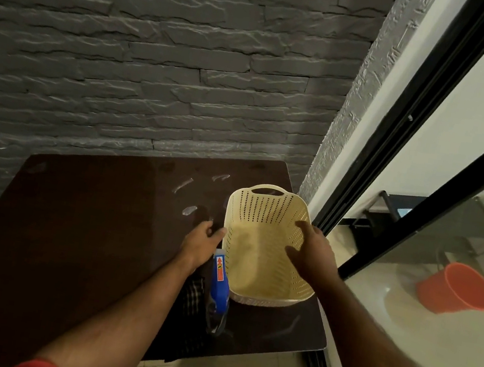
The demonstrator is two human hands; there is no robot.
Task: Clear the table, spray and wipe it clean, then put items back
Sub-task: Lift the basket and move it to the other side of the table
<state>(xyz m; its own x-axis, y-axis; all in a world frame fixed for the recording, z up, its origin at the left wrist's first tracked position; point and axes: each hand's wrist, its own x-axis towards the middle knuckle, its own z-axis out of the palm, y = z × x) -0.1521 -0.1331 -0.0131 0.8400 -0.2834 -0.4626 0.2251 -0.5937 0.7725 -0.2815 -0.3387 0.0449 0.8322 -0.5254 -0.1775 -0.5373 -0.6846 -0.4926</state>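
basket (pixel 268 245) sits at the table's (pixel 65 234) right edge. left hand (pixel 202 237) rests on its left rim, right hand (pixel 309 252) spread on its right rim; grip unclear on both. keep basket level, clear of spray bottle (pixel 220 279).

One desk (pixel 81 236). On it: one cream basket (pixel 264 251), one blue spray bottle (pixel 221 279) and one checked cloth (pixel 194 297). Two hands: left hand (pixel 202 240), right hand (pixel 312 252). One orange bucket (pixel 456 289) stands beyond the glass.
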